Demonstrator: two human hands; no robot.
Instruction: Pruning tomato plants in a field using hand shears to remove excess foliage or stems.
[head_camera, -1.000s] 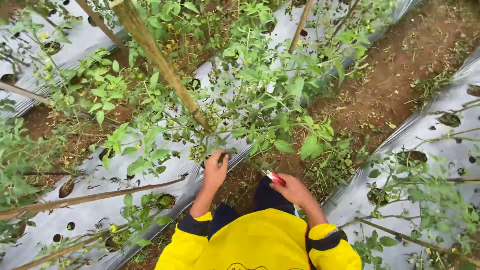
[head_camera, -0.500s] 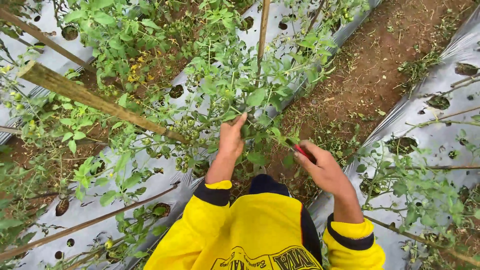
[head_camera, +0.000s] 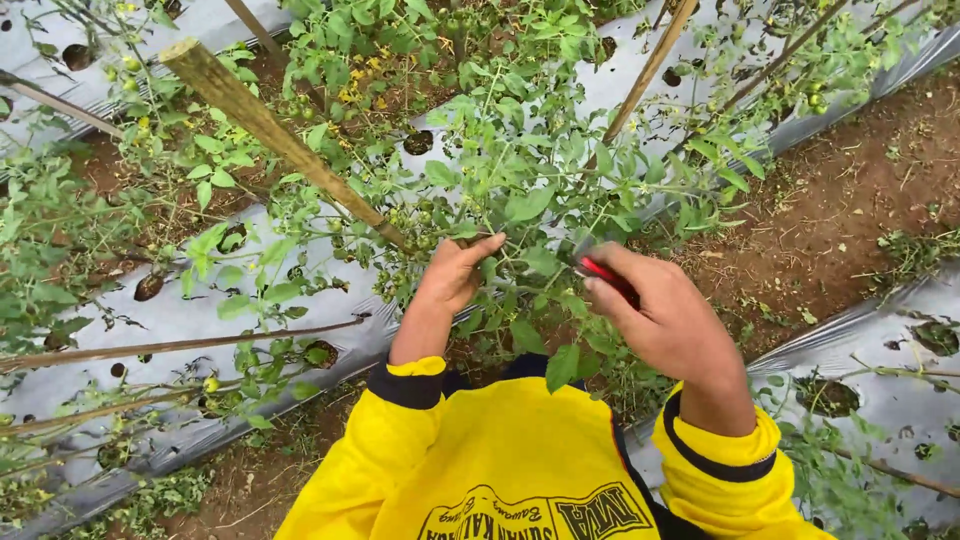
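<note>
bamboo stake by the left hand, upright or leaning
Leaning: the bamboo stake slants diagonally from upper left down into the plant foliage beside the left hand.
</note>
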